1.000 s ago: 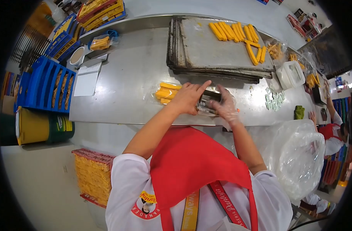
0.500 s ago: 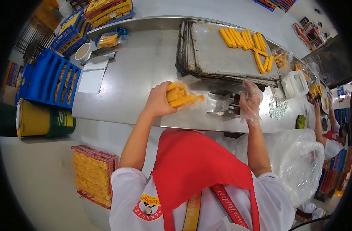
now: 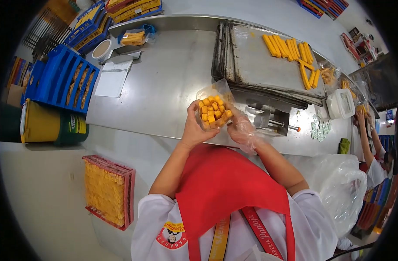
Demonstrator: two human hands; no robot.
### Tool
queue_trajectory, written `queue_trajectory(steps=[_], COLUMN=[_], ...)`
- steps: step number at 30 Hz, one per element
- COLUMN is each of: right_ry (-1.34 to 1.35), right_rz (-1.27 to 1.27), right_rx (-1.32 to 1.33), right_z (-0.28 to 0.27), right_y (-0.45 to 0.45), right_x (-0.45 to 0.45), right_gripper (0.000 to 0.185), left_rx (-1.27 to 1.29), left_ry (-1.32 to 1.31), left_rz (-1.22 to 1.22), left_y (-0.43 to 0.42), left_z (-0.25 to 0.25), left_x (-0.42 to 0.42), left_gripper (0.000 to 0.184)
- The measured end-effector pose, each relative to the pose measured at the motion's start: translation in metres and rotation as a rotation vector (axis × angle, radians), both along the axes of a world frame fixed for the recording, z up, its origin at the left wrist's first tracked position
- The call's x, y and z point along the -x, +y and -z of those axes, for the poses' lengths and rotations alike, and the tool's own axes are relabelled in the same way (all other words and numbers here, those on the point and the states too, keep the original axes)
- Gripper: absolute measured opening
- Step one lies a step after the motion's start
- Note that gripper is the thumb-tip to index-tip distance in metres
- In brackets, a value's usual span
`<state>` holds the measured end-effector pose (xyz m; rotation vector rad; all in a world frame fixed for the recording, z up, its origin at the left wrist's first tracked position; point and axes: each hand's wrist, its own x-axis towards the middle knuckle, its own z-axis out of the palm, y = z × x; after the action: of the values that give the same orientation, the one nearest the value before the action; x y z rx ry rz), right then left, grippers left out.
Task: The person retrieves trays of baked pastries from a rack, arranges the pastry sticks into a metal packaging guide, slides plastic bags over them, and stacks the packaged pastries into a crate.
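A clear plastic bag (image 3: 217,88) of yellow breadsticks (image 3: 213,111) is held over the steel table's front part, the square stick ends facing up at me. My left hand (image 3: 193,129), bare, wraps round the bag's left side and bottom. On the bag's right side is my right hand (image 3: 243,129), in a clear plastic glove, its fingers closed against the bag and sticks. Just right of that hand stands a small open metal box (image 3: 268,121) with a rod ending in an orange tip. More breadsticks (image 3: 290,48) lie on the top baking tray (image 3: 259,71) of a stack.
Left on the steel table (image 3: 164,74) are a notebook (image 3: 114,80) and a tub (image 3: 102,50). Right are a white container (image 3: 340,104) and small packets (image 3: 320,129). A blue crate (image 3: 62,82), a crate of sticks (image 3: 105,191) and plastic roll (image 3: 333,187) stand around. A co-worker's arms (image 3: 366,135) work far right.
My right hand has moved left from beside the metal box to the bag. The bag has turned upright, so the stick ends now face me. The view has shifted slightly.
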<state>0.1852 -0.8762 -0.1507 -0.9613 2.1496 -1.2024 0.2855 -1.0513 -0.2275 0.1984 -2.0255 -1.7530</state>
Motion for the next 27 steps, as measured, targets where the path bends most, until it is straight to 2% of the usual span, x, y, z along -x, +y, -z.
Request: queue_trajectory(steps=[2, 4, 6, 8, 10, 11, 12, 13, 15, 17, 19, 20, 22, 23, 25, 27], right_ry=[0.054, 0.079, 0.078, 0.073, 0.248, 0.247, 0.095, -0.057, -0.094, -0.137, -0.43, -0.429, -0.7, -0.702, -0.688, -0.727], right_rz=[-0.017, -0.013, -0.006, 0.002, 0.029, 0.032, 0.065, 0.096, 0.08, 0.067, 0.144, 0.144, 0.235, 0.234, 0.253, 0.198], right_rx=[0.041, -0.126, -0.133, -0.143, 0.085, 0.085, 0.025, -0.036, -0.023, -0.015, -0.066, -0.067, 0.064, 0.063, 0.123, 0.125], right_z=[-0.002, -0.009, 0.004, 0.012, 0.004, 0.004, 0.004, 0.004, 0.006, 0.007, -0.005, -0.018, -0.041, -0.04, -0.034, -0.03], right_y=[-0.003, -0.006, -0.006, -0.005, -0.009, -0.01, -0.01, -0.011, -0.013, -0.016, -0.027, -0.027, -0.024, -0.023, -0.02, -0.021], right_x=[0.002, 0.003, 0.001, 0.002, 0.003, 0.007, 0.012, 0.015, 0.015, 0.013, 0.016, 0.017, 0.019, 0.02, 0.017, 0.013], right_gripper=[0.079, 0.079, 0.079, 0.079, 0.075, 0.075, 0.071, 0.068, 0.063, 0.06, 0.055, 0.055, 0.056, 0.056, 0.055, 0.055], left_rx=[0.029, 0.057, -0.11, -0.056, -0.001, -0.141, -0.281, -0.281, 0.071, 0.063, 0.09, 0.089, -0.394, -0.394, -0.632, -0.628], left_ry=[-0.014, -0.03, -0.076, -0.033, 0.005, 0.059, 0.114, 0.115, -0.07, -0.087, -0.073, -0.072, -0.045, -0.046, -0.153, -0.17], left_rz=[-0.014, -0.022, 0.047, -0.014, -0.066, -0.034, -0.002, -0.002, -0.115, -0.1, -0.079, -0.079, 0.102, 0.101, 0.184, 0.195], left_y=[-0.001, -0.002, -0.003, 0.0, 0.005, 0.007, 0.007, 0.004, -0.002, 0.0, -0.004, -0.01, -0.023, -0.029, -0.037, -0.037], left_z=[-0.002, 0.003, 0.006, -0.003, -0.019, -0.024, -0.026, -0.019, -0.004, 0.002, -0.006, -0.01, -0.019, -0.025, -0.035, -0.029], left_x=[-0.002, -0.001, 0.005, 0.0, -0.004, -0.004, -0.003, -0.003, -0.003, 0.003, 0.01, 0.01, 0.005, 0.001, -0.007, -0.006], left_gripper=[0.109, 0.107, 0.104, 0.103, 0.101, 0.101, 0.1, 0.1, 0.097, 0.097, 0.096, 0.096, 0.095, 0.095, 0.092, 0.093])
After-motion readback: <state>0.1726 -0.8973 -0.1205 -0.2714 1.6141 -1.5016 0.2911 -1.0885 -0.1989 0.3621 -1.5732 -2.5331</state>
